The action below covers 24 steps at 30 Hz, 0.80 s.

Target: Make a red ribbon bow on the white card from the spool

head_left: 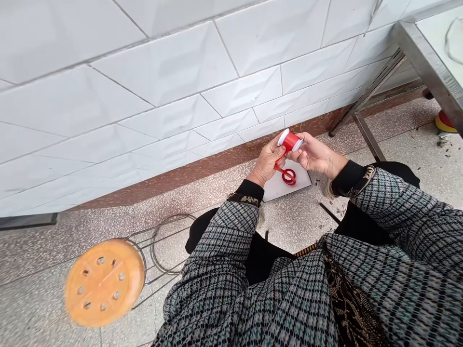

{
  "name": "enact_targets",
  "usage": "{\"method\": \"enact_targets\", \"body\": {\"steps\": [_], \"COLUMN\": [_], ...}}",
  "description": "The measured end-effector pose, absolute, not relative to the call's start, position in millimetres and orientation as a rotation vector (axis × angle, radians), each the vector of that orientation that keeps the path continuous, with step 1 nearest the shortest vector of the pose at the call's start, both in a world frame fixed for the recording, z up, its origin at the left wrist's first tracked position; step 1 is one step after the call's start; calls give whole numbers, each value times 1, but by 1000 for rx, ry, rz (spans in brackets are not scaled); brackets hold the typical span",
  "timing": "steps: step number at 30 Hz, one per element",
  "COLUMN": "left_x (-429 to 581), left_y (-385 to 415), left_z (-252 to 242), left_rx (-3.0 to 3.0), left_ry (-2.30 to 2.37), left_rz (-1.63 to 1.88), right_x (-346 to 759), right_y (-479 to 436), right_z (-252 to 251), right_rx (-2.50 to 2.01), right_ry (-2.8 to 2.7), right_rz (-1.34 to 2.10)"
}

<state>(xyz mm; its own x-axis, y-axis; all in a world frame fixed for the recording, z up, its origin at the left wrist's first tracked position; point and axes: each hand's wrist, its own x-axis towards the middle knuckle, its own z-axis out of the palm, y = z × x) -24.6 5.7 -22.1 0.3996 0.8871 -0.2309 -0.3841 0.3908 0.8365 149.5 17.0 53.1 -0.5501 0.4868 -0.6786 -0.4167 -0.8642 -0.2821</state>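
Note:
A spool of red ribbon (290,141) with white end discs is held up between both hands, in front of the tiled wall. My right hand (317,155) grips the spool from the right side. My left hand (266,163) pinches the loose red ribbon end (288,175), which curls down in a loop. Below the hands a white card or box (304,182) lies on the floor against the wall's base. Both arms wear checked grey sleeves with dark cuffs.
An orange round stool (104,282) with a wire frame stands at the lower left. A metal table (430,67) with slanted legs fills the upper right, with a red and yellow object (445,122) under it. Small scraps litter the speckled floor.

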Motion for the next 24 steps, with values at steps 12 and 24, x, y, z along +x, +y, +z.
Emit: {"method": "enact_targets", "body": {"steps": [12, 24], "left_x": [-29, -31], "left_y": [6, 7], "left_z": [-9, -12], "left_rx": [779, 841], "left_ry": [724, 758], "left_rz": [847, 861], "right_x": [149, 142], "right_y": [13, 8], "right_z": [49, 53], "right_rx": [-1049, -1235], "right_ry": [-183, -427], "right_rz": [2426, 2208]}}
